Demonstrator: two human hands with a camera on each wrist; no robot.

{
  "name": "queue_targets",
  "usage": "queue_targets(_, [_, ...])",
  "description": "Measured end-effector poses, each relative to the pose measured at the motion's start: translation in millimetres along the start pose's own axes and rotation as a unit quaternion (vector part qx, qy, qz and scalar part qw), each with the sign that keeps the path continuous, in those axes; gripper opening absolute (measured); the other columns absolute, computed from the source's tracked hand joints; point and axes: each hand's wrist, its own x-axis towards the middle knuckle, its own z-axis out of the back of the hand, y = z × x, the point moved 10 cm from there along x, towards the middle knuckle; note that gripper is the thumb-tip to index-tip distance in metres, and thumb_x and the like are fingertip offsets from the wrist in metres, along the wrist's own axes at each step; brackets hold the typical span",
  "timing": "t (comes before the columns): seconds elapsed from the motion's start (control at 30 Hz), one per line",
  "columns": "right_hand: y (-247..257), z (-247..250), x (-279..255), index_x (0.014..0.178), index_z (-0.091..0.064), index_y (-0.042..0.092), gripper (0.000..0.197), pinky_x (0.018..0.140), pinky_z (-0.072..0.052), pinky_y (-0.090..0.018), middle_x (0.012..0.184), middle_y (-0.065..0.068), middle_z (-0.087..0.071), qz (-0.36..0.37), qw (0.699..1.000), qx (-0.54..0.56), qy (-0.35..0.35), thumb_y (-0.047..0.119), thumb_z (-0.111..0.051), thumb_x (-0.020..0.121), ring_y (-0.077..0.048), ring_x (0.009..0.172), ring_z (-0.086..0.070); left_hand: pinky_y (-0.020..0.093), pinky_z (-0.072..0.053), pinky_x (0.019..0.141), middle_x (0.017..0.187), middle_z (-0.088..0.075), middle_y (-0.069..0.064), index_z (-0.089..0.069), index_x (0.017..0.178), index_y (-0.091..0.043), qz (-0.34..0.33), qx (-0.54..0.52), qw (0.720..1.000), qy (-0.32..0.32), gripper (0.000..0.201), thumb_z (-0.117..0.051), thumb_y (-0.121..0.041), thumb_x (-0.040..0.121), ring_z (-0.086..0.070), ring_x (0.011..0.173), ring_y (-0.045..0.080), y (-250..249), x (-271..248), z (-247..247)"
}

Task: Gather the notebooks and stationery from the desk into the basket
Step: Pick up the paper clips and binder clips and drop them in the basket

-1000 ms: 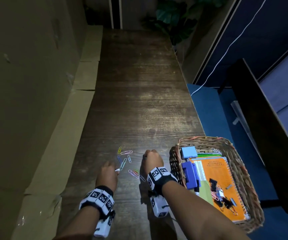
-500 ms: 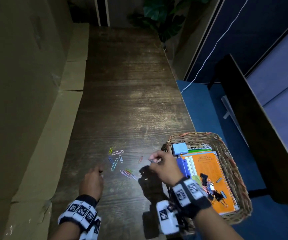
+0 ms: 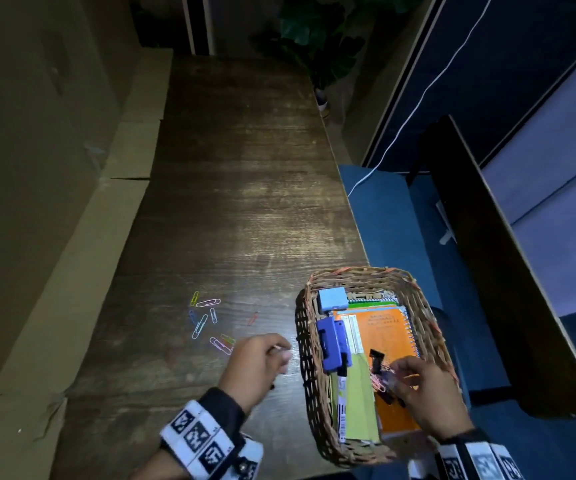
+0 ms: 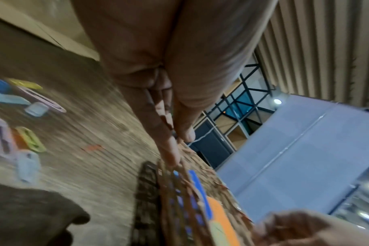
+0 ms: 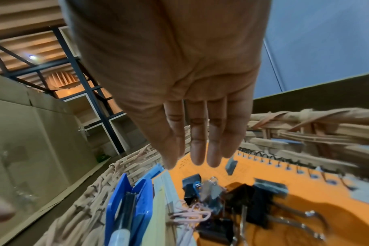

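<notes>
Our right hand hangs flat, fingers straight and together, empty, over the orange spiral notebook in the woven wicker basket. Black binder clips and pink paper clips lie beneath it. Our left hand, at nine o'clock of the basket, pinches something thin we cannot identify. Coloured wire paper clips lie scattered at ten o'clock on the grained wooden desk.

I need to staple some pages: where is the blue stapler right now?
In the head view the blue stapler lies inside the wicker basket, along its left wall, between the light blue eraser block and the orange notebook.
</notes>
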Motion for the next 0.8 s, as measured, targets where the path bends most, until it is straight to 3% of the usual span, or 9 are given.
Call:
queue_targets(0.13, [-3.4,9.6,-4.0,0.081,-0.059,0.04,0.017,0.073,-0.054,-0.035,0.082,0.015,-0.067,0.013,1.0,-0.016,-0.015,0.033,-0.072,0.076,-0.008,0.077,-0.065,0.014,-0.053,0.07,0.097,-0.07,0.01,-0.067,0.102,-0.018,-0.059,0.039,0.993,0.096,0.019,-0.052,-0.018,0.092,-0.068,0.079,0.012,-49.1,1.5,-65.7])
queue_targets(0.2, [-2.0,17.1,-5.9,0.084,-0.06,0.039,0.014,0.073,-0.054,-0.036,0.085,0.013,-0.068,0.02,0.999,-0.017,-0.022,0.033,-0.07,0.077,-0.009,0.079,-0.065,0.027,-0.053,0.079,0.101,-0.067,0.015,-0.064,0.107,-0.02,-0.086,0.069,0.985,0.135,0.02,-0.049,-0.025,0.094,-0.065,0.085,0.023,-72.0,0.4,-93.8])
queue_targets(0.3, [2.8,29.4,-5.2,0.086,-0.061,0.039,0.015,0.071,-0.054,-0.038,0.087,0.008,-0.07,0.022,0.999,-0.022,-0.035,0.03,-0.069,0.078,-0.014,0.08,-0.067,0.035,-0.049,0.087,0.106,-0.067,0.021,-0.06,0.117,-0.02,-0.142,0.139,0.959,0.202,0.027,-0.052,-0.023,0.092,-0.061,0.1,0.034,-101.9,-6.7,-132.7])
queue_targets(0.4, [14.4,45.1,-1.8,0.093,-0.066,0.032,0.017,0.069,-0.048,-0.034,0.088,0.004,-0.071,0.016,0.997,-0.043,-0.061,0.023,-0.067,0.078,-0.021,0.087,-0.067,0.038,-0.048,0.085,0.105,-0.064,0.026,-0.045,0.132,-0.027,-0.162,0.197,0.933,0.253,0.043,-0.055,-0.024,0.091,-0.058,0.102,0.038,-111.1,-16.2,-150.4])
queue_targets(0.5, [37.2,57.6,-0.1,0.096,-0.068,0.027,0.015,0.065,-0.044,-0.031,0.089,0.001,-0.072,0.04,0.994,-0.049,-0.087,0.024,-0.067,0.081,-0.024,0.087,-0.066,0.044,-0.051,0.088,0.103,-0.065,0.023,-0.044,0.131,-0.021,-0.132,0.222,0.95,0.173,0.039,-0.051,-0.027,0.093,-0.061,0.097,0.038,-96.1,-11.1,-119.3])
queue_targets(0.57, [57.2,60.1,-0.8,0.095,-0.068,0.025,0.014,0.065,-0.045,-0.031,0.087,0.001,-0.072,0.069,0.992,-0.042,-0.097,0.022,-0.068,0.081,-0.021,0.079,-0.065,0.042,-0.05,0.094,0.115,-0.066,0.013,-0.049,0.129,-0.021,-0.087,0.177,0.977,0.083,0.037,-0.053,-0.027,0.093,-0.061,0.104,0.03,-71.4,-4.0,-71.6])
queue_targets(0.63, [81.2,47.8,0.8,0.094,-0.068,0.023,0.014,0.066,-0.049,-0.032,0.086,0.003,-0.072,0.109,0.99,-0.018,-0.083,0.019,-0.069,0.081,-0.015,0.072,-0.063,0.038,-0.052,0.092,0.118,-0.065,0.004,-0.058,0.12,-0.02,-0.025,0.128,0.991,-0.009,0.031,-0.057,-0.025,0.089,-0.062,0.104,0.022,-30.5,0.4,-11.3])
queue_targets(0.73, [122.6,-2.6,7.2,0.093,-0.068,0.022,0.017,0.073,-0.054,-0.035,0.089,0.003,-0.072,0.17,0.985,0.027,-0.012,0.013,-0.068,0.079,-0.015,0.076,-0.066,0.033,-0.053,0.081,0.102,-0.072,0.01,-0.068,0.101,-0.016,0.071,0.173,0.97,-0.154,0.023,-0.067,-0.023,0.08,-0.067,0.095,0.026,45.1,-4.3,81.7])
queue_targets(0.8, [152.4,-48.5,11.2,0.097,-0.069,0.02,0.021,0.079,-0.054,-0.034,0.094,0.0,-0.072,0.208,0.977,0.014,0.037,0.012,-0.067,0.077,-0.017,0.083,-0.066,0.035,-0.052,0.081,0.101,-0.07,0.016,-0.07,0.097,-0.013,0.144,0.189,0.949,-0.208,0.02,-0.069,-0.021,0.078,-0.065,0.095,0.032,90.9,-15.4,123.3])
